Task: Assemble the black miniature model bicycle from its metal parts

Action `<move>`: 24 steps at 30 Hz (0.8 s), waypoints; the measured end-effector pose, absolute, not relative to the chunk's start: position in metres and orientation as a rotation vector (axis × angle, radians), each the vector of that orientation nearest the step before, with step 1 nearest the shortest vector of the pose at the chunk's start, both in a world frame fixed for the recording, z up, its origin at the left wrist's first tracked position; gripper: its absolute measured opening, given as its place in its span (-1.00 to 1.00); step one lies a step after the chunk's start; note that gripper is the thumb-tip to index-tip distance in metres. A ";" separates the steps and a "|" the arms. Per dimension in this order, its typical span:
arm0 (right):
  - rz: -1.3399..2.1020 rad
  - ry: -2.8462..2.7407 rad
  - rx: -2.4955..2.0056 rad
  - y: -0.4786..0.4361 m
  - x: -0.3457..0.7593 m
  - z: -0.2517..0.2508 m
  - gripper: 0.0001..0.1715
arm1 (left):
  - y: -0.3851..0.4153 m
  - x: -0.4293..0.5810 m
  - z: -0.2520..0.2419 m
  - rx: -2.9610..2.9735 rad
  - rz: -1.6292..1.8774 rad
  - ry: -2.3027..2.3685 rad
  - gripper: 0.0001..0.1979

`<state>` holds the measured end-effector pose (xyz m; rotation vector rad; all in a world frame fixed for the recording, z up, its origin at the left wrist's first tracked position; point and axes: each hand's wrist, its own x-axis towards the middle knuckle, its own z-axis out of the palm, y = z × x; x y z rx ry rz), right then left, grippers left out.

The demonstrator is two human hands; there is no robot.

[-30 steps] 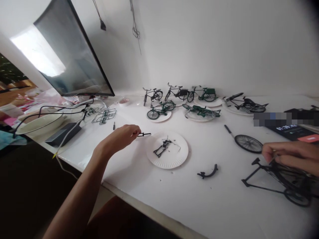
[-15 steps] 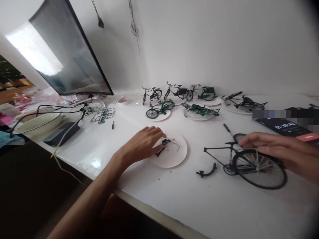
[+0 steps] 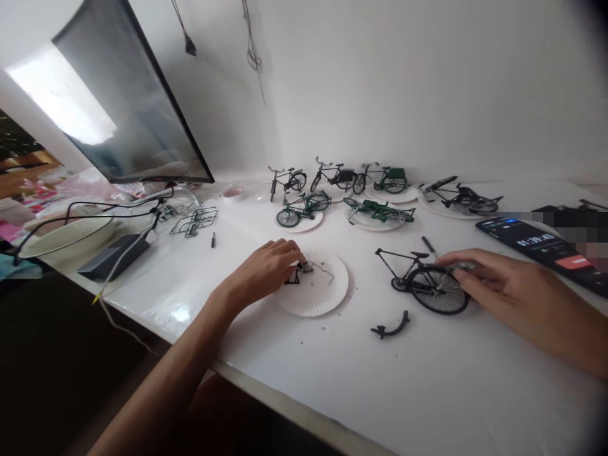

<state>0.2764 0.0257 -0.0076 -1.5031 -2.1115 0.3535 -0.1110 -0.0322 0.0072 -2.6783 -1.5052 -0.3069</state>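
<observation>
My left hand [image 3: 266, 269] reaches over the left rim of a white paper plate [image 3: 317, 299], its fingertips pinched on a small black part [image 3: 293, 277] among the bits lying there. My right hand [image 3: 494, 282] rests on the rear of a black model bicycle [image 3: 422, 282] that stands on the white table [image 3: 427, 386], fingers closed around its back wheel. A curved black mudguard piece [image 3: 392, 326] lies loose in front of the bicycle. A black screwdriver [image 3: 429, 246] lies just behind it.
Several finished green and black model bicycles [image 3: 304, 209] stand on paper plates along the wall. A tilted monitor [image 3: 123, 101], cables, a black box [image 3: 107, 256] and green part frames [image 3: 194, 221] fill the left. A phone [image 3: 541, 244] showing a timer lies at right.
My left hand carried its small black part from the left onto the plate. My right hand brought the black bicycle from the right edge toward the middle and stood it upright.
</observation>
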 end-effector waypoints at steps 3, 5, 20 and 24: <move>0.076 -2.251 -1.360 0.026 0.280 -0.011 -0.59 | -0.031 -0.108 0.003 -2.711 -0.332 -1.489 -0.70; -0.095 -2.302 -1.120 0.019 0.275 -0.010 -0.61 | -0.030 -0.107 0.001 -2.723 -0.366 -1.498 -0.67; 0.088 -2.627 -0.511 -0.037 0.221 -0.005 -0.65 | -0.028 -0.123 -0.001 -2.678 -0.737 -1.735 -0.74; 0.242 -2.427 -0.647 -0.034 0.221 -0.011 -0.64 | -0.028 -0.114 -0.004 -2.745 -0.656 -1.695 -0.71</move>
